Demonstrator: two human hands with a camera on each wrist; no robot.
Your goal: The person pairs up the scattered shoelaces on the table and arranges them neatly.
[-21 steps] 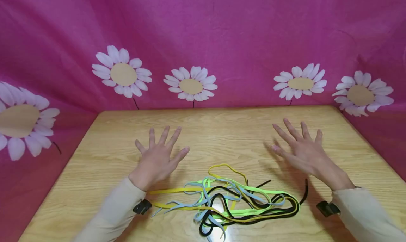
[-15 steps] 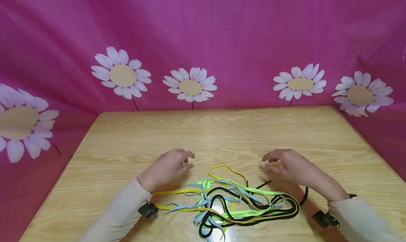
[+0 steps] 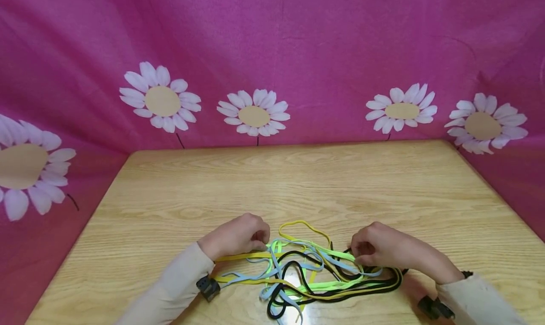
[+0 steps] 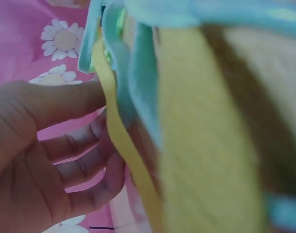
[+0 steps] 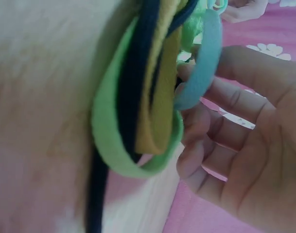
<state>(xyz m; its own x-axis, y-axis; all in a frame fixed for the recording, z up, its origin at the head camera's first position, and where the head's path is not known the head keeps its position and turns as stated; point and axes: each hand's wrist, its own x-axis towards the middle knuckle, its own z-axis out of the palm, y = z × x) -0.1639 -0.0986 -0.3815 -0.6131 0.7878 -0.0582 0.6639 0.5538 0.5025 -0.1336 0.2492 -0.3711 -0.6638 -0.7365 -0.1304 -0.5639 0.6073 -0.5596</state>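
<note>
A loose tangle of flat shoelaces lies at the front middle of the table: a yellow shoelace [image 3: 244,257], a light blue shoelace [image 3: 276,268], a neon green shoelace [image 3: 328,285] and a black cord-like shoelace [image 3: 294,264]. My left hand [image 3: 238,235] is at the tangle's left end, fingers bent. In the left wrist view its thumb and fingers stand apart behind the yellow strip [image 4: 119,131]. My right hand [image 3: 383,247] reaches over the tangle's right part, fingers curled by the green strand. In the right wrist view a blue loop [image 5: 206,58] partly hides its fingertips; whether they pinch is unclear.
The wooden table [image 3: 272,183] runs back to a magenta cloth [image 3: 315,55] with white daisies, which also hangs along both sides. Black devices are strapped at the left wrist [image 3: 207,288] and right wrist [image 3: 435,308]. Bare wood lies behind the laces.
Both hands, spread wide above the table at first, have come down and forward-edge-ward to the tangle, their fingers bending. The laces lie nearly as before.
</note>
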